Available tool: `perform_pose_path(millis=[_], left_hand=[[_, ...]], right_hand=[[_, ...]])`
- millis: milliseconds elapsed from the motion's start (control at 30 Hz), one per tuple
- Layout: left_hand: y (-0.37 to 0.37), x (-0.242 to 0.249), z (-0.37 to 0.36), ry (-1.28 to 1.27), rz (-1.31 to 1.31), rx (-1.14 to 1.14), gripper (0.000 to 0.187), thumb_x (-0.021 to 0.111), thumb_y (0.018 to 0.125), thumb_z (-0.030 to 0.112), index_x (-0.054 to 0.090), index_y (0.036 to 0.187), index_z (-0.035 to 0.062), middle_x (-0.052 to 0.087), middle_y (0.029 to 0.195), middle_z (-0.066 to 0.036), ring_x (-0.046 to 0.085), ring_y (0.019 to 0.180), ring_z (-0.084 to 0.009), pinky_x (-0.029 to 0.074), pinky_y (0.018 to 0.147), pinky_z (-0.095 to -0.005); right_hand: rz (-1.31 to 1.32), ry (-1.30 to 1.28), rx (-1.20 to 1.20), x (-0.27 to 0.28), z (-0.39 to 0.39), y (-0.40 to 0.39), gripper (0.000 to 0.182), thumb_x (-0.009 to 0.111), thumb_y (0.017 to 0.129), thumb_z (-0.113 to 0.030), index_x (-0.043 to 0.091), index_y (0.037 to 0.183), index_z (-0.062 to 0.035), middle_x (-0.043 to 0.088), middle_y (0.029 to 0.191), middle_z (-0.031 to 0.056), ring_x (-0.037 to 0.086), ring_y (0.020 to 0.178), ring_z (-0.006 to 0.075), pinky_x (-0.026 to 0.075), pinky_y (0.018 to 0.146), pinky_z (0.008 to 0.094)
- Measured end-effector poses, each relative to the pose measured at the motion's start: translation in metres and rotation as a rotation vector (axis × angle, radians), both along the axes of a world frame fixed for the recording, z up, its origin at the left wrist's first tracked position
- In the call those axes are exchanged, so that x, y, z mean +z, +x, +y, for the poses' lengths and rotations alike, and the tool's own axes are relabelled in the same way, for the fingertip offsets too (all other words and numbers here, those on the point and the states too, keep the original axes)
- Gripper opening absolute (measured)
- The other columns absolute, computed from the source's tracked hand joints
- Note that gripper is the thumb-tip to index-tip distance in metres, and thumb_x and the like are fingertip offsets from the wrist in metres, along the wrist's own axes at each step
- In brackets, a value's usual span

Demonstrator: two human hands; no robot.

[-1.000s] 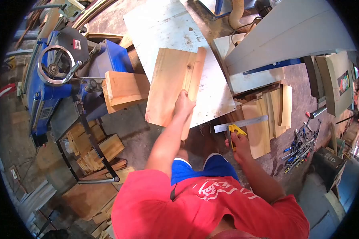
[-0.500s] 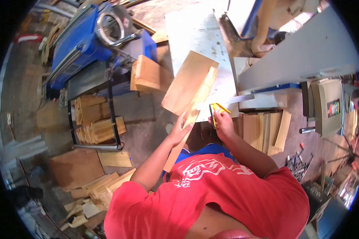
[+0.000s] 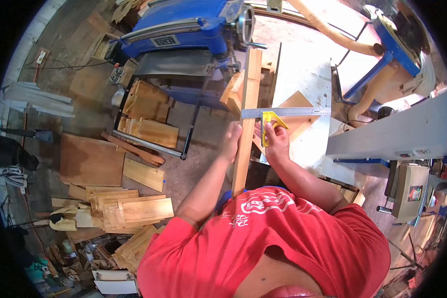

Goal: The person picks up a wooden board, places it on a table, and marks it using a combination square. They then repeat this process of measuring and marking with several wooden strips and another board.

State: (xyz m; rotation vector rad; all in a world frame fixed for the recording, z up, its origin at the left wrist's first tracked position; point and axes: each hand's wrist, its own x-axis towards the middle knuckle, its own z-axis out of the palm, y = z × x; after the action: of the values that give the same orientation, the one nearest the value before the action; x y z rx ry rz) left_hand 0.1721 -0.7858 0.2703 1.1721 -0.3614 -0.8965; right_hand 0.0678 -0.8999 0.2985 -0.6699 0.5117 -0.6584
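Observation:
My left hand (image 3: 230, 142) is closed on a long narrow wooden board (image 3: 251, 84), which points away from my body with its near end against my shirt. In my right hand (image 3: 278, 145) is a combination square (image 3: 295, 111) with a yellow head and a steel rule. The rule lies across the board, its left end at the board's left edge, and the yellow head sits just right of the board. Beneath the rule, a wider wooden plank (image 3: 300, 124) rests on the pale machine table (image 3: 308, 74). Some of my left fingers are hidden behind the board.
A blue planer (image 3: 184, 25) stands ahead on the left, with wood pieces (image 3: 156, 131) in the frame below it. Stacked boards (image 3: 144, 208) lie on the floor at left. A grey machine panel (image 3: 392, 126) and a ribbed hose (image 3: 337, 37) are to the right.
The narrow board has swung more upright in view, and the square's rule has come to lie across it. My view has turned, bringing more of the left side into sight.

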Motion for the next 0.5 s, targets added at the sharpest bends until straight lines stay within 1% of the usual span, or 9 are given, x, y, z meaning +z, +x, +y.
perform_pose_path(millis=[33,100,133,267,333,467,500], left_hand=[[0.009,0.008,0.003,-0.007,-0.001,0.009,0.039,0.052,0.096,0.039,0.050,0.114,0.0037,0.061,0.105,-0.010,0.060,0.094,-0.0154,0.050,0.083,-0.0306],[0.024,0.023,0.010,-0.115,0.184,-0.081,0.052,0.040,0.097,0.054,0.052,0.108,0.0050,0.063,0.094,-0.010,0.062,0.084,-0.0159,0.051,0.078,-0.0312],[0.030,0.020,0.013,-0.120,0.230,-0.036,0.061,0.041,0.093,0.062,0.054,0.109,0.0045,0.063,0.094,-0.011,0.063,0.082,-0.0171,0.052,0.076,-0.0317],[0.053,0.032,0.035,-0.125,0.288,-0.093,0.065,0.040,0.092,0.065,0.055,0.111,0.0043,0.064,0.094,-0.011,0.063,0.084,-0.0177,0.052,0.077,-0.0333],[0.059,0.056,0.046,-0.140,0.372,-0.090,0.075,0.035,0.087,0.073,0.055,0.114,0.0057,0.062,0.087,-0.007,0.061,0.081,-0.0182,0.050,0.075,-0.0334],[0.082,0.027,0.069,-0.135,0.365,-0.129,0.068,0.037,0.091,0.068,0.055,0.116,0.0069,0.063,0.087,-0.008,0.061,0.082,-0.0195,0.050,0.074,-0.0352],[0.085,0.025,0.072,-0.105,0.374,-0.069,0.065,0.037,0.092,0.065,0.055,0.115,0.0067,0.063,0.085,-0.008,0.061,0.081,-0.0198,0.050,0.074,-0.0358]], right_hand=[[-0.001,-0.007,0.009,0.000,0.008,0.008,0.013,0.058,0.095,-0.016,0.053,0.100,-0.0047,0.065,0.097,0.0101,0.065,0.082,0.0165,0.055,0.070,0.0283],[-0.057,-0.002,0.101,0.004,0.023,0.024,0.011,0.058,0.095,-0.015,0.052,0.098,-0.0054,0.066,0.092,0.0101,0.065,0.076,0.0150,0.052,0.065,0.0271],[-0.064,-0.037,0.139,0.010,0.030,0.029,0.016,0.057,0.096,-0.018,0.050,0.102,-0.0050,0.065,0.095,0.0106,0.063,0.080,0.0173,0.052,0.069,0.0304],[-0.091,-0.078,0.172,0.012,0.049,0.051,0.017,0.056,0.097,-0.017,0.051,0.106,-0.0042,0.064,0.092,0.0090,0.062,0.077,0.0158,0.050,0.067,0.0290],[-0.066,-0.101,0.209,0.021,0.059,0.057,0.019,0.055,0.097,-0.019,0.052,0.109,-0.0034,0.063,0.088,0.0073,0.061,0.075,0.0146,0.049,0.066,0.0277],[-0.043,-0.162,0.259,0.015,0.077,0.068,0.020,0.053,0.098,-0.022,0.055,0.108,-0.0038,0.064,0.088,0.0055,0.060,0.073,0.0124,0.048,0.066,0.0264],[0.025,-0.157,0.255,0.017,0.083,0.072,0.018,0.052,0.099,-0.021,0.057,0.102,-0.0037,0.062,0.084,0.0030,0.058,0.071,0.0104,0.046,0.064,0.0250]])
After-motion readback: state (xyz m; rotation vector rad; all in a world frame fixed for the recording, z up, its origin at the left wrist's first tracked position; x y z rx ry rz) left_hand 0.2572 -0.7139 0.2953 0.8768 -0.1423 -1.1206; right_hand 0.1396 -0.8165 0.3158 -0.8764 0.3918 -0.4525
